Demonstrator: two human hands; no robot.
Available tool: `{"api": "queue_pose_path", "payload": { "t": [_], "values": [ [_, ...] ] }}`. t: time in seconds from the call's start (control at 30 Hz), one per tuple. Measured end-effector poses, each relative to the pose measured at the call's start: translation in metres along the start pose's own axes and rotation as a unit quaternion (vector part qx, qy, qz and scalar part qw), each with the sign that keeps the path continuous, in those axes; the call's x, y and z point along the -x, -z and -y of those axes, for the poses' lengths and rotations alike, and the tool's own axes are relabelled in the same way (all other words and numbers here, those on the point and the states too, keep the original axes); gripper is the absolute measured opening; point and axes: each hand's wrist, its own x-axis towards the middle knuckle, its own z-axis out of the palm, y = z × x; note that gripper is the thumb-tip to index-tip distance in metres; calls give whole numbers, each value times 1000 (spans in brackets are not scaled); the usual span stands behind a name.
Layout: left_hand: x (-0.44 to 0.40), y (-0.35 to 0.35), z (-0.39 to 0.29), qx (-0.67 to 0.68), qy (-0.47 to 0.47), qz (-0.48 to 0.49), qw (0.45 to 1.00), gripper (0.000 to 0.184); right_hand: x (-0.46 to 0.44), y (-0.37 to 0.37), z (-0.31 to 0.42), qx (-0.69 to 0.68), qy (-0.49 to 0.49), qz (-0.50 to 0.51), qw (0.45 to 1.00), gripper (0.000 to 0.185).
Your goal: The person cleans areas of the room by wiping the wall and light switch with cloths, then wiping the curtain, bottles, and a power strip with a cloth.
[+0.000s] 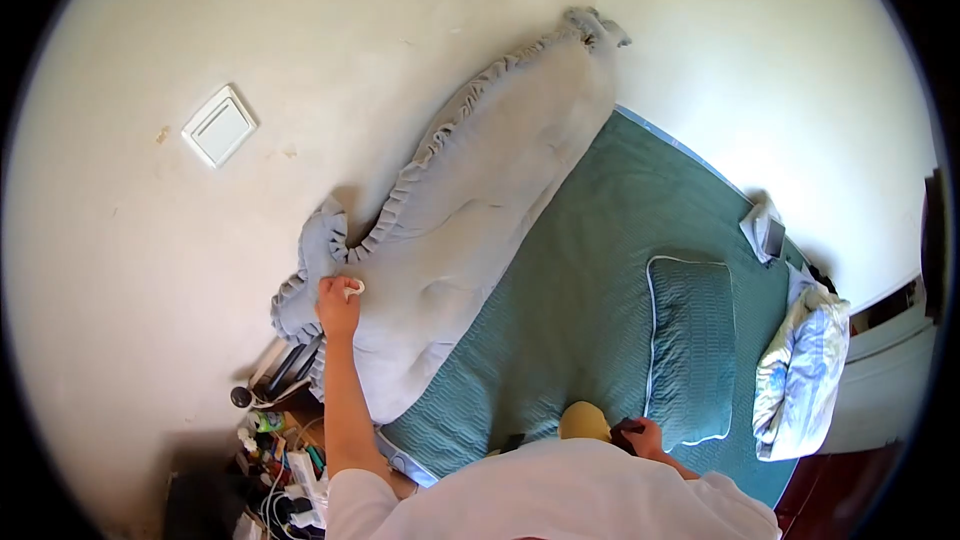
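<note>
My left hand is closed round a small white looped thing, whose kind I cannot make out. It is held against the grey padded headboard cover, by its ruffled edge at the near end. Low in the view, my right hand grips a dark brown object, partly hidden by my body. That hand is above the green quilted bedspread, close to a green pillow with white piping.
A cluttered pile with cables and a white power strip is at the lower left. Folded patterned bedding lies on the bed's right edge. A grey cloth is by the wall. A white switch is on the left wall.
</note>
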Motion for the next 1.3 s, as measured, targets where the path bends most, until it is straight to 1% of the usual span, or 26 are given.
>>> {"api": "queue_pose_path", "payload": {
  "t": [0.03, 0.07, 0.2, 0.3, 0.4, 0.43, 0.5, 0.57, 0.63, 0.67, 0.7, 0.73, 0.77, 0.8, 0.83, 0.87, 0.93, 0.97, 1.0, 1.03, 1.07, 1.13, 1.17, 1.2, 1.27, 1.3],
  "values": [
    [-1, 0, 2, 3, -15, -10, 1000, 17, 18, 4, 30, 12, -49, -31, 998, 34],
    [-2, 1, 1, 7, -24, -7, 1000, 17, 21, -2, 40, 7, -53, -39, 998, 34],
    [-2, -4, 4, -1, -51, -22, 998, 17, 17, -10, 88, -31, -15, -73, 997, 31],
    [-16, -25, 24, -18, -74, -46, 996, 17, 9, -16, 121, -60, 79, -53, 994, 31],
    [-24, -33, 25, -53, -49, -40, 997, 18, 5, -28, 129, -72, 127, -26, 989, 31],
    [-20, -28, 18, -52, -65, -55, 995, 19, 8, -31, 129, -64, 127, -9, 990, 31],
    [10, -16, -5, -60, -60, -76, 993, 20, 10, -32, 131, -91, 169, 40, 981, 31],
    [54, -13, -36, -43, -67, -70, 994, 23, 9, -28, 119, -64, 203, 82, 974, 31],
    [133, -27, -52, 49, -44, -42, 997, 27, 4, -24, 100, -46, 234, 110, 965, 32],
    [181, -29, -60, 44, 1, -13, 999, 27, 2, -21, 91, -39, 239, 126, 962, 32],
    [232, -35, -54, 25, -2, 10, 1000, 25, -3, -17, 84, -28, 246, 138, 959, 32],
    [280, -33, -62, 19, 61, 47, 997, 23, -6, -11, 79, -18, 252, 148, 956, 32],
    [330, -35, -59, 56, 71, 28, 996, 21, -9, -2, 77, -13, 259, 157, 953, 32],
    [380, -34, -55, 60, 106, 47, 991, 22, -15, 8, 79, -1, 274, 178, 945, 31],
    [438, -49, -28, 69, 122, 28, 990, 21, -19, 17, 82, 10, 288, 199, 937, 31],
    [488, -50, -23, 62, 249, 44, 966, 22, -24, 24, 87, 14, 293, 206, 934, 31],
    [570, -43, -14, 62, 352, 47, 933, 26, -37, 38, 101, 51, 373, 189, 907, 31],
    [602, -33, -17, 81, 413, 46, 906, 26, -48, 39, 101, 47, 373, 197, 905, 31],
    [631, -25, -16, 58, 439, 60, 894, 25, -58, 39, 103, 49, 375, 204, 903, 31],
    [657, -17, -17, 49, 469, 38, 881, 24, -67, 37, 106, 35, 376, 193, 906, 31],
    [685, -12, -9, 26, 524, 38, 850, 28, -72, 36, 107, 22, 376, 185, 908, 32],
    [729, -7, 2, -98, 516, 63, 849, 40, -84, 35, 111, 18, 381, 180, 906, 32],
    [753, -9, 13, -30, 532, 17, 846, 39, -86, 33, 110, 12, 385, 171, 907, 31],
    [750, 7, -15, -104, 554, 45, 825, 36, -91, 28, 99, 32, 395, 213, 893, 31],
    [762, 19, -24, -65, 569, 42, 819, 40, -110, 22, 80, 1, 411, 200, 889, 29],
    [760, 22, -39, -81, 591, -17, 802, 38, -107, 27, 81, 20, 422, 240, 874, 29]
  ]
}}
